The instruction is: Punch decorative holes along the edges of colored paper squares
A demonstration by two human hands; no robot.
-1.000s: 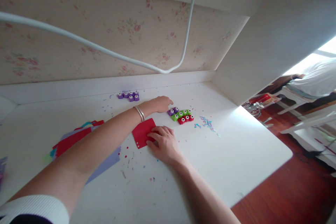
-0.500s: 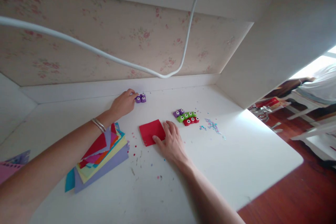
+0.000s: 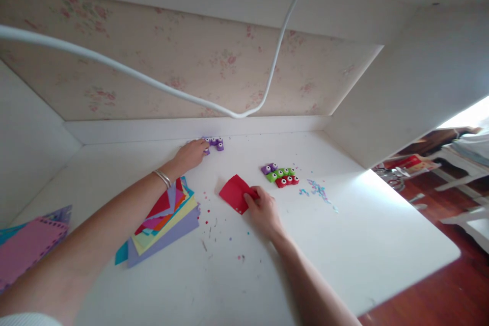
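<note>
Steadying red paper (image 3: 233,192), seemingly, the right hand (image 3: 265,211) pinches its 3 o'clock edge; left hand (image 3: 190,156) (can't tell its grip) touches purple pieces (image 3: 220,146), 11 o'clock.

On the bench (image 3: 382,244), the sheet (image 3: 233,193) is central, in the right fingers (image 3: 260,192); left, a paper stack (image 3: 189,209), then further papers (image 3: 30,247); behind, blocks (image 3: 220,146) at the left fingers (image 3: 202,145); right, a second block group (image 3: 281,175), then confetti (image 3: 319,189).
</note>
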